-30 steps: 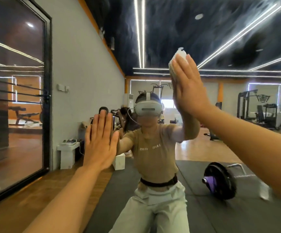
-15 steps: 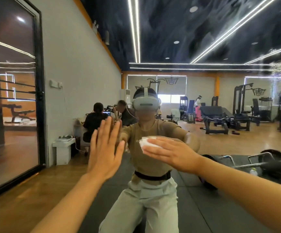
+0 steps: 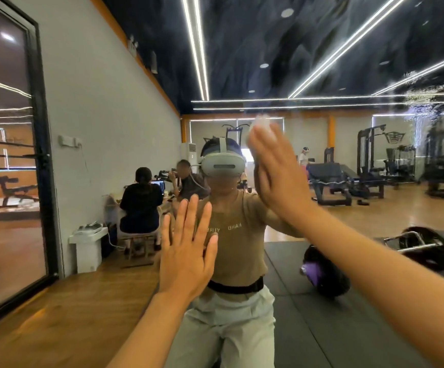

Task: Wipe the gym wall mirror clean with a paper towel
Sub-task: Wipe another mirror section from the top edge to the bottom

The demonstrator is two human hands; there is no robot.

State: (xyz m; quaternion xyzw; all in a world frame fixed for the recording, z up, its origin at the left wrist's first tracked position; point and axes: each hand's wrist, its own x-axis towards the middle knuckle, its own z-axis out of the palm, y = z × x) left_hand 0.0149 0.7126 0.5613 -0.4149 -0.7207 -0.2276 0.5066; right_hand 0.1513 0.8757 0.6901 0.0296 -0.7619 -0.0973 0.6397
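The wall mirror (image 3: 321, 75) fills nearly the whole view and reflects the gym and me crouching before it. My left hand (image 3: 186, 251) lies flat on the glass with fingers straight and spread, low and left of centre. My right hand (image 3: 276, 171) is higher, at centre, blurred by motion, its straight fingers pressing a white paper towel (image 3: 260, 126) against the mirror. Only the towel's top edge shows above my fingertips. A patch of wet droplets (image 3: 433, 102) streaks the glass at upper right.
At the left stands a dark glass door (image 3: 8, 155) in a black frame, beside a grey wall. The mirror reflects people seated at a desk (image 3: 141, 203), weight benches (image 3: 332, 181) and a loaded barbell (image 3: 411, 251) on black floor mats.
My right hand swept the towel down from high on the glass to chest height, then back up to centre. My left hand has stayed flat on the mirror.
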